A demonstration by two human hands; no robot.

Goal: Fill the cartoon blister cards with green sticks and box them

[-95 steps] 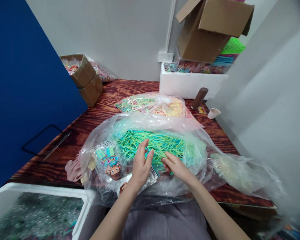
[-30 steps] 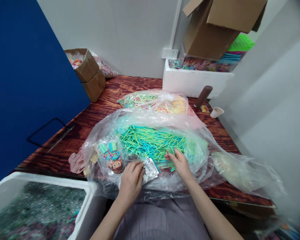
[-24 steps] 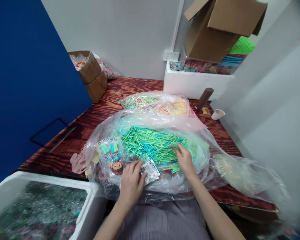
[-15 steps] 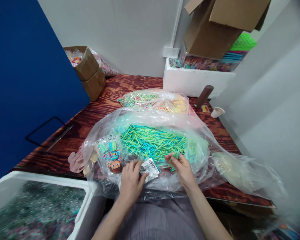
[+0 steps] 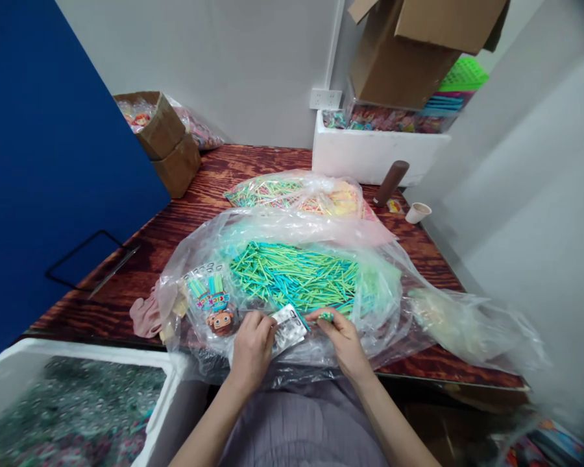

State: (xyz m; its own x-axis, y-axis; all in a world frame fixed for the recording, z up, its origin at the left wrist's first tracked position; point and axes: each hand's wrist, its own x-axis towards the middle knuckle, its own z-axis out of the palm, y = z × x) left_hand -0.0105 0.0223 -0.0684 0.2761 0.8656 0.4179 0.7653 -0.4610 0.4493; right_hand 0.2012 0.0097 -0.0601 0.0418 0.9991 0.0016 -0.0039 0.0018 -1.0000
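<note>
A big clear plastic bag [image 5: 409, 272] lies open on the wooden table [image 5: 185, 214], full of green and blue sticks [image 5: 296, 275]. My left hand [image 5: 250, 347] grips a small clear packet [image 5: 288, 326] at the pile's near edge. My right hand [image 5: 340, 337] pinches a few green sticks [image 5: 325, 316] right beside that packet. A filled printed packet with a cartoon face [image 5: 214, 305] lies inside the bag to the left.
A second bag of mixed coloured sticks [image 5: 296, 194] lies behind. White foam boxes stand at the near left [image 5: 170, 376] and far right [image 5: 370, 152]. Cardboard boxes [image 5: 168, 146], a brown cylinder [image 5: 390, 181], a paper cup [image 5: 417, 212] and a pink cloth [image 5: 143, 314] are around.
My right hand has drawn back from the pile with a few green sticks and come close to the packet. My left hand has stayed on the packet.
</note>
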